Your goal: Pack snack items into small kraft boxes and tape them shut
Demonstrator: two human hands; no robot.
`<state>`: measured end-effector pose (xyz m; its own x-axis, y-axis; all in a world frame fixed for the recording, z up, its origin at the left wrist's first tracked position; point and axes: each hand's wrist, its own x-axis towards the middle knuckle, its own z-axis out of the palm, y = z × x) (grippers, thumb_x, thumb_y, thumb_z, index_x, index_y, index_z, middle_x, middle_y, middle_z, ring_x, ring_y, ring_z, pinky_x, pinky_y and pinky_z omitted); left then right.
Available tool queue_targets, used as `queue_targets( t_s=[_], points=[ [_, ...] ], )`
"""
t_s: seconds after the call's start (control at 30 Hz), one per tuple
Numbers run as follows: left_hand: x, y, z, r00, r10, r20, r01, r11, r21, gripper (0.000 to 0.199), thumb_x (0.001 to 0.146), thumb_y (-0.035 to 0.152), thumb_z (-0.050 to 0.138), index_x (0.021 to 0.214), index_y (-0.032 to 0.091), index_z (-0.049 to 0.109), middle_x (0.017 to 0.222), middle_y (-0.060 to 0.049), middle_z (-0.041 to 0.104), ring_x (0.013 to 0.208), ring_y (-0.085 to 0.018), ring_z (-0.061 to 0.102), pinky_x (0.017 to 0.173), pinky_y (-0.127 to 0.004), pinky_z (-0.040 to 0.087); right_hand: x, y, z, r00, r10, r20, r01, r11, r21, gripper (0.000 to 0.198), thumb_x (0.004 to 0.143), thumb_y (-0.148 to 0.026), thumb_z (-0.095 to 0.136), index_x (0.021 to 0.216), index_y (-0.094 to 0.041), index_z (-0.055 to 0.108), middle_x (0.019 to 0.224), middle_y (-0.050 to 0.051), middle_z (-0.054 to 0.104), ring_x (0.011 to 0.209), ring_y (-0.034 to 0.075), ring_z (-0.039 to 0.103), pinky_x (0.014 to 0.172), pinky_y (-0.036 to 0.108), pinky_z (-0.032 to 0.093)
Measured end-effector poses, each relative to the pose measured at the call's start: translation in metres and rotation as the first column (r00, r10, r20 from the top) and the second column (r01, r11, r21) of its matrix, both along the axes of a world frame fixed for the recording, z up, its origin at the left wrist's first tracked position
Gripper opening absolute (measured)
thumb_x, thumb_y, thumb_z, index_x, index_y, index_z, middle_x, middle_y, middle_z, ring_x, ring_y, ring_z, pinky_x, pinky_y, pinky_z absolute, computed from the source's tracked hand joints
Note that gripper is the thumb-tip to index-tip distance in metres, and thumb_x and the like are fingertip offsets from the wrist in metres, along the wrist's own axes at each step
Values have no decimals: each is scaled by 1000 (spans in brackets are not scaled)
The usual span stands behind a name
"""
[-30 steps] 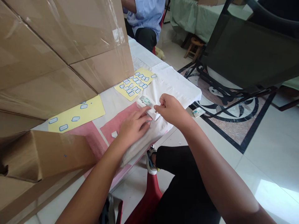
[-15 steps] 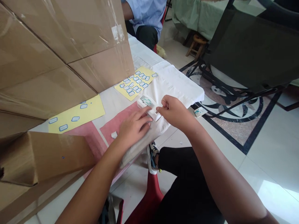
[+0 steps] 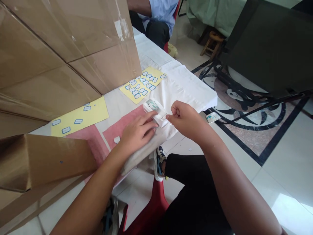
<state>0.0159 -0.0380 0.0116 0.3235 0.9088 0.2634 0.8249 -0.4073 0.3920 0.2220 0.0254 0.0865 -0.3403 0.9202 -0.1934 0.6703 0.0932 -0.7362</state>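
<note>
A small white box point(image 3: 160, 120) with a green-marked, clear-looking top lies at the table's near edge. My left hand point(image 3: 138, 132) rests beside it with fingers stretched out, the fingertips touching its left side. At the right end of the box my right hand point(image 3: 183, 117) is closed, thumb and forefinger pressed together close to its edge; whatever is pinched there is too small to make out. Beyond the box lies a yellow sheet point(image 3: 140, 98) carrying many blue-outlined white stickers. A white scrap point(image 3: 116, 139) sits on the pink sheet point(image 3: 109, 132) left of my left hand.
Stacked cardboard boxes point(image 3: 102, 65) stand on the left, an opened carton point(image 3: 58, 160) nearer me. Another yellow sheet point(image 3: 80, 119) lies against them. A person in a blue shirt point(image 3: 161, 13) sits at the far end. A dark folding chair point(image 3: 264, 49) stands right, a card point(image 3: 212, 117) near its frame.
The camera view has shifted slightly. My right hand has moved a little to the right along the box's end; my left hand stays against the box.
</note>
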Motion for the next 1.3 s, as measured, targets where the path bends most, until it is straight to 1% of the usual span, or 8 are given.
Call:
queue_targets(
  t_s=[0.13,0.23,0.3,0.47,0.6,0.77,1.13,1.3],
  points=[
    [0,0,1,1000,-5,1,5,1000,5,20,97,24,56,105,25,74,151,-3,56,111,-24,67,85,-38,56,9,-5,5,999,35,26,-35,999,27,25,87,-21,63,76,-22,40,66,-5,45,59,11,36,55,28,26],
    [0,0,0,1000,-17,-1,17,1000,4,20,98,24,56,106,25,73,152,-2,55,112,-23,67,87,-38,56,14,-7,7,998,67,23,-67,998,10,13,89,-21,61,82,-22,50,65,-5,51,57,11,41,57,28,27],
    [0,0,0,1000,-21,-6,21,1000,-1,19,98,24,56,106,25,73,152,-2,55,112,-23,67,87,-38,56,17,-8,7,995,95,13,-95,995,7,3,91,-20,59,90,-23,57,62,-5,51,55,11,42,58,28,27],
    [1,0,0,999,-22,-30,22,1000,1,19,100,27,54,107,25,72,152,-3,54,111,-23,67,83,-38,56,20,-10,6,991,135,21,-136,989,61,22,92,-16,57,105,-25,73,64,-4,50,56,11,43,61,29,30],
    [0,-1,1,999,-30,-27,30,1000,0,19,99,26,55,108,26,71,153,-2,54,114,-24,66,85,-39,55,21,-14,9,991,125,44,-127,991,46,25,93,-17,57,111,-25,73,63,-4,51,54,11,43,60,29,31],
    [0,0,0,1000,-14,-28,13,1000,-25,20,100,29,53,109,27,71,154,-1,54,113,-24,66,82,-38,55,22,-18,10,991,114,69,-117,992,46,24,93,-18,59,112,-26,72,64,-4,52,55,12,45,60,29,31],
    [-2,-1,1,998,-39,42,40,999,-34,21,99,27,53,108,26,73,153,-2,54,118,-24,66,95,-40,56,24,-16,9,987,130,92,-130,991,-10,19,91,-19,58,106,-26,68,61,-4,51,54,13,42,58,29,26],
    [-1,-1,3,999,-35,26,36,999,-40,20,99,27,54,109,26,72,153,-2,54,119,-25,66,89,-38,57,24,-18,6,985,125,116,-126,992,-1,24,89,-18,61,108,-28,71,64,-3,53,56,14,44,60,29,29]
  ],
)
